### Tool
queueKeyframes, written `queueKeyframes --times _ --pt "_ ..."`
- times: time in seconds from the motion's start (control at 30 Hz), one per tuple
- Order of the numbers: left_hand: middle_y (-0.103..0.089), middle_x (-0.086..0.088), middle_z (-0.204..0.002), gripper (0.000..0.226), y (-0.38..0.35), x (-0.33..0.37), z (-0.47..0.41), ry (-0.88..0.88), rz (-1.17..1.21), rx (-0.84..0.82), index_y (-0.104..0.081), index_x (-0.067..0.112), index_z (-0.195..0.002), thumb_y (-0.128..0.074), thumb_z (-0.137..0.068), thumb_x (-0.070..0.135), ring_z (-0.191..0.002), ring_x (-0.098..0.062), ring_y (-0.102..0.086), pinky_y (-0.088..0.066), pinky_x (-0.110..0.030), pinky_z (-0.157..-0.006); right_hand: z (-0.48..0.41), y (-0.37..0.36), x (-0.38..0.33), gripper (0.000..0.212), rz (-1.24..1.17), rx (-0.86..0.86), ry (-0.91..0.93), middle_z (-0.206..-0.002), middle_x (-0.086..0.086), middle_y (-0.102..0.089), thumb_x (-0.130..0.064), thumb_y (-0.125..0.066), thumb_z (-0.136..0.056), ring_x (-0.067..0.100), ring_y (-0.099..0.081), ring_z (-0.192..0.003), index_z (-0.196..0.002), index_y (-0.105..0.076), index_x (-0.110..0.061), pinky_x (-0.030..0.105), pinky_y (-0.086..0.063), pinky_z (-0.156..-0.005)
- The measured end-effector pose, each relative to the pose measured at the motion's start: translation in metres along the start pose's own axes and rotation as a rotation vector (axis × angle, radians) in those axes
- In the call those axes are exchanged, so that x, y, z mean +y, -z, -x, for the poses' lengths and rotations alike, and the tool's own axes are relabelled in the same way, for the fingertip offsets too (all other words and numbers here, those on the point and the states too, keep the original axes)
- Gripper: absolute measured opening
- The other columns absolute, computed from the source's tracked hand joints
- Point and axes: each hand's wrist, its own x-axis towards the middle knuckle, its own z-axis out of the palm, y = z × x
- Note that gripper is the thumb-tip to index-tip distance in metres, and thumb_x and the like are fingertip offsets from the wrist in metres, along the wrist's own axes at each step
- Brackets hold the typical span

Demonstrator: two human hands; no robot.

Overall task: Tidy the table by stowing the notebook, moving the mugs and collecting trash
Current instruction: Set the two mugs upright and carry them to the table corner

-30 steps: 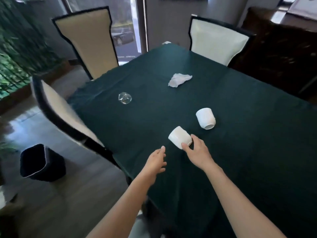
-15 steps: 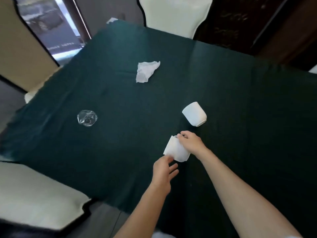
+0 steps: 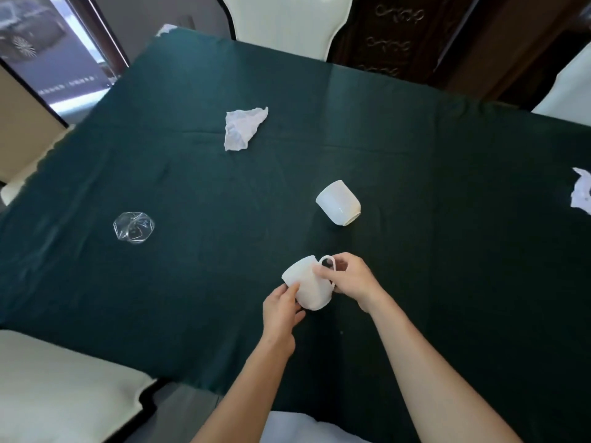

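Observation:
A white mug (image 3: 308, 287) lies tipped near the front of the dark green table (image 3: 192, 282). My right hand (image 3: 347, 279) pinches its handle, and my left hand (image 3: 281, 310) cups its lower side. A second white mug (image 3: 339, 203) lies on its side a little farther back, untouched. Trash is scattered around: a crumpled white tissue (image 3: 243, 127) at the back, a crushed clear plastic cup (image 3: 133, 227) to the left, and a crumpled white paper (image 3: 582, 193) at the right edge. No notebook is in sight.
Cream chairs with black trim stand at the far side (image 3: 284, 17) and at the near left (image 3: 57, 388). A dark carved cabinet (image 3: 415, 33) stands behind the table on the right. A window (image 3: 48, 49) is at the back left.
My view has swung down over the table. My right hand has taken the near mug's handle and my left hand has come up against the mug's side.

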Motion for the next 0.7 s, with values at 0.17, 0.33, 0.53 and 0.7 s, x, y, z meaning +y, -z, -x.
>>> queueKeyframes --times 0.17,0.33,0.53,0.7 --pt "-0.073 0.005 -0.118 0.024 -0.005 0.020 -0.004 -0.174 -0.122 -0.106 -0.074 0.032 -0.107 -0.052 -0.105 0.025 -0.116 -0.023 -0.067 -0.055 -0.042 -0.097 0.019 0.009 -0.001 0.042 -0.250 -0.014 -0.059 -0.087 0.007 -0.074 -0.045 -0.055 -0.102 0.024 -0.076 -0.094 -0.080 -0.066 -0.011 0.040 -0.064 -0.083" --pt "-0.076 0.007 -0.118 0.022 -0.008 0.035 -0.017 -0.272 -0.238 -0.182 -0.074 0.033 -0.111 -0.054 -0.104 0.031 -0.118 -0.018 -0.067 -0.052 -0.042 -0.106 0.034 0.005 0.004 0.034 -0.353 -0.062 -0.036 -0.104 0.019 -0.078 -0.020 -0.061 -0.100 0.027 -0.075 -0.104 -0.092 -0.074 0.011 0.033 -0.061 -0.088" --pt "-0.073 0.003 -0.129 0.034 -0.008 0.045 -0.032 -0.285 -0.318 -0.294 -0.069 0.024 -0.134 -0.050 -0.107 0.019 -0.124 -0.017 -0.063 -0.050 -0.026 -0.092 0.045 -0.020 0.024 0.026 -0.393 -0.080 0.013 -0.111 0.017 -0.078 -0.011 -0.063 -0.099 0.021 -0.072 -0.113 -0.093 -0.077 0.010 0.031 -0.058 -0.098" --pt "-0.067 -0.002 -0.138 0.039 -0.008 0.042 -0.040 -0.273 -0.329 -0.316 -0.059 0.017 -0.146 -0.051 -0.108 0.016 -0.129 -0.020 -0.059 -0.047 -0.028 -0.099 0.046 -0.039 0.038 0.019 -0.325 -0.006 0.014 -0.102 0.007 -0.081 -0.019 -0.069 -0.096 0.022 -0.073 -0.110 -0.093 -0.083 -0.007 0.045 -0.054 -0.105"
